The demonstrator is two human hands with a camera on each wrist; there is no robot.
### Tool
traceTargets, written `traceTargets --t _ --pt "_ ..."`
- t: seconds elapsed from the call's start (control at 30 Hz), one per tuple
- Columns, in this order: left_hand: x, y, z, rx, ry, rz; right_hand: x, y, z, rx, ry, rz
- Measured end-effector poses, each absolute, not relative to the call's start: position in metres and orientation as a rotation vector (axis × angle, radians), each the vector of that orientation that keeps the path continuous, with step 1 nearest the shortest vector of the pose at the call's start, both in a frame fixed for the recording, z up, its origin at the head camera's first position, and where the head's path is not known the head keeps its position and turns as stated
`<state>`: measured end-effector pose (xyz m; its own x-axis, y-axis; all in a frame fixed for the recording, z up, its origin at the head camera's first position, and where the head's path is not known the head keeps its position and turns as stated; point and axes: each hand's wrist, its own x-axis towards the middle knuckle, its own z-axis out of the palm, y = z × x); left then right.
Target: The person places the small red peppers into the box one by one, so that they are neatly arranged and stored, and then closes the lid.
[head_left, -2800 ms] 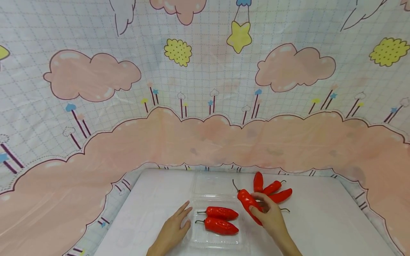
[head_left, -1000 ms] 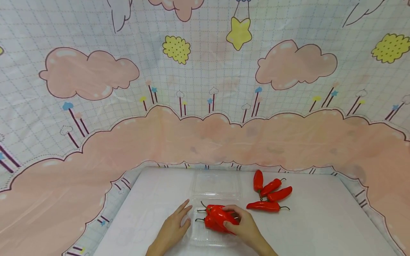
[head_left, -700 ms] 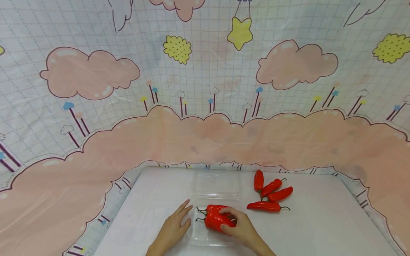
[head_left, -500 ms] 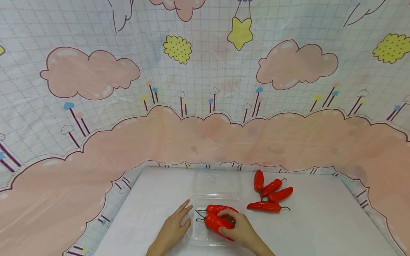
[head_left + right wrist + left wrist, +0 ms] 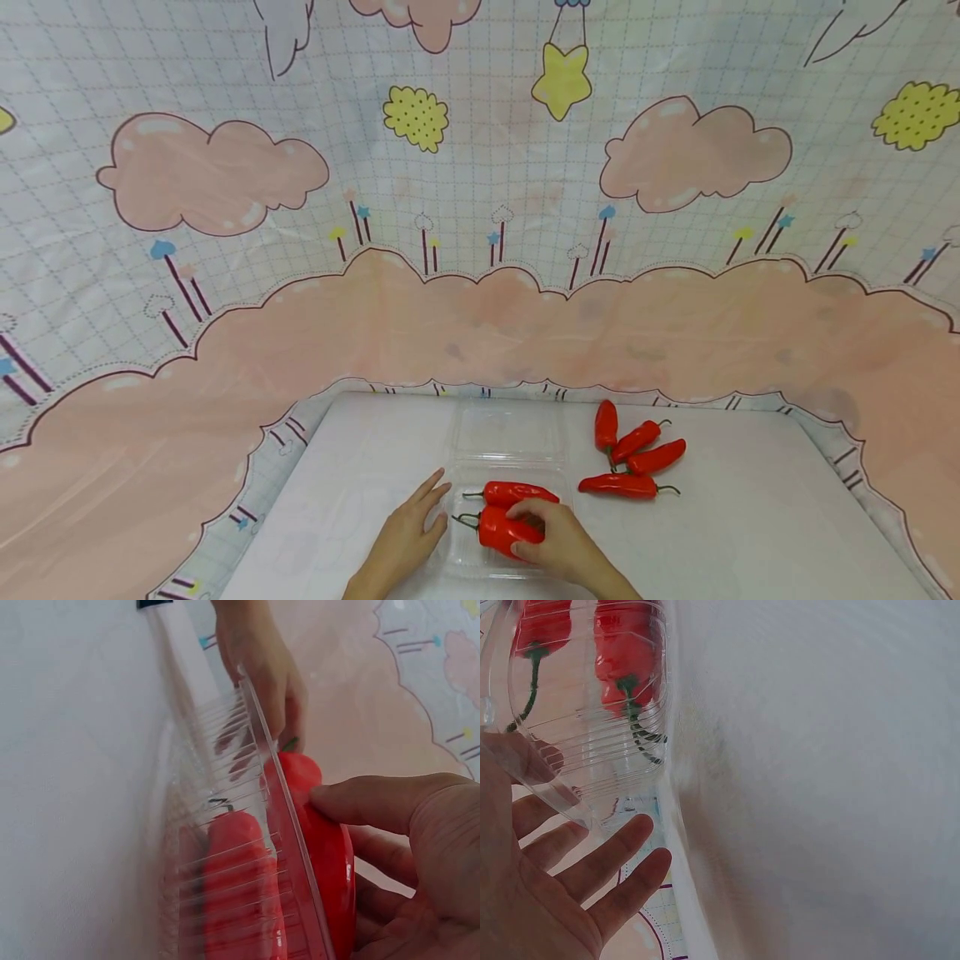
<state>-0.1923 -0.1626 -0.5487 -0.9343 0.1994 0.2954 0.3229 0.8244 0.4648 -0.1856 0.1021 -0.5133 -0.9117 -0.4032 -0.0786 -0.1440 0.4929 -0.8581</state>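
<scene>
My right hand (image 5: 566, 542) grips a red chili pepper (image 5: 330, 862) between thumb and fingers, over the near part of a clear plastic container (image 5: 502, 573). In the right wrist view the held pepper shows above the container's rim, while another red pepper (image 5: 238, 877) shows through the ribbed wall below. In the head view the held pepper covers most of the near pepper, and two stems stick out side by side. A far pepper (image 5: 519, 492) lies in the container too. My left hand (image 5: 401, 537) rests with fingers extended at the container's left edge.
The container's clear lid (image 5: 507, 429) lies folded back behind it. Several red peppers (image 5: 637, 454) lie loose on the white table (image 5: 750, 517) at the back right. A patterned cloth (image 5: 480, 333) rises behind the table.
My right hand has brought the pepper left from beside the loose pile into the container, then shifted it nearer over the near pepper. The left hand stays in place.
</scene>
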Motion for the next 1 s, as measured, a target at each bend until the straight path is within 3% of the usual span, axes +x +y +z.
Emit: traceTargets --t 1.0 --pt "-0.196 -0.162 -0.550 -0.399 -2.782 -0.761 -0.187 0.090 -0.525 -0.417 2.479 -1.262"
